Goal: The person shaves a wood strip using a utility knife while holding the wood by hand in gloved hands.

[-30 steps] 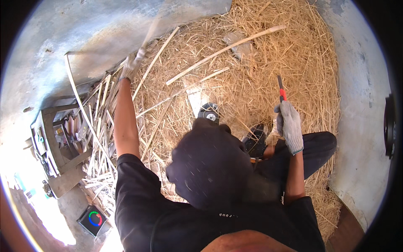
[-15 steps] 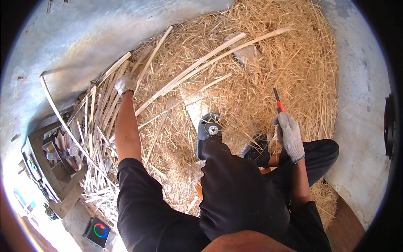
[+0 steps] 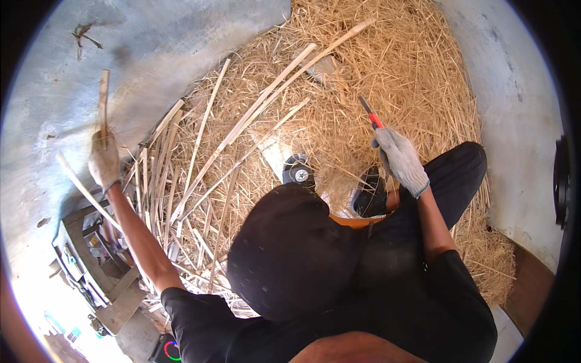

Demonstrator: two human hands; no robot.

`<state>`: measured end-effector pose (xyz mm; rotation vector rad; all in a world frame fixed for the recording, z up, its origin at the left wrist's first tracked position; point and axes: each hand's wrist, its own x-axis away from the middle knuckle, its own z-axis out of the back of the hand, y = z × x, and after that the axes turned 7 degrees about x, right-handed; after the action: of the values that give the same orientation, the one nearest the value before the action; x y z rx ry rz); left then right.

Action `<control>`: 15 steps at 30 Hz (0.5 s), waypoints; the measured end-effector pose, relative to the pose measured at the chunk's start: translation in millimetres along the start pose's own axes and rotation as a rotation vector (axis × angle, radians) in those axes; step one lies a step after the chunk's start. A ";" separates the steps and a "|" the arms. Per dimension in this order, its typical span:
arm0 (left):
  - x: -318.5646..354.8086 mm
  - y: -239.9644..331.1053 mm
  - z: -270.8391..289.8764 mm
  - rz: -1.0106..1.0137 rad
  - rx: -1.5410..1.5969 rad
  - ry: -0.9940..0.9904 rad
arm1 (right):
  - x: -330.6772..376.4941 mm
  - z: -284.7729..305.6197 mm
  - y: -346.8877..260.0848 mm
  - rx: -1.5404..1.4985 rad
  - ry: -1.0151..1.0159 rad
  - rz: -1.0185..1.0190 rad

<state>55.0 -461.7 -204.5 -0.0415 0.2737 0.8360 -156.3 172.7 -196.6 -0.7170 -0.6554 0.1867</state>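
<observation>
My left hand (image 3: 104,160), in a pale work glove, is raised near the wall at the left. Its fingers are closed around a flat bamboo strip (image 3: 104,97) that points up past the hand. Over my bent right leg, my gloved right hand (image 3: 401,158) grips a knife (image 3: 375,120) with a red handle and a narrow dark blade, angled up and to the left. The blade is apart from any strip. Below my left hand, a bundle of bamboo strips (image 3: 162,166) lies along the wall.
Curly shavings (image 3: 393,60) cover the floor in a thick heap. Long strips (image 3: 266,100) lie across it. A wooden rack (image 3: 91,254) with small items stands at the lower left, and a dark device with a coloured ring (image 3: 169,349) is near it. Walls (image 3: 508,78) bound both sides.
My left hand has come up and left from the bundle with a bamboo strip in it. My right hand, still gripping the knife, has shifted slightly left and up.
</observation>
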 end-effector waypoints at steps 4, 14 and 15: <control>25.8 35.8 124.2 -0.028 0.195 0.020 | 8.0 -9.9 15.4 -0.126 0.019 0.049; 29.0 83.7 302.5 -0.369 0.301 0.260 | 35.6 -3.2 -7.2 -0.187 -0.061 0.201; 34.7 82.8 314.3 -0.358 0.348 0.158 | 35.6 -7.4 -12.4 -0.199 -0.081 0.245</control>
<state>86.3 -335.7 95.5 0.1659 0.5401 0.4219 -124.5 172.7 -175.1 -0.9862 -0.6684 0.3814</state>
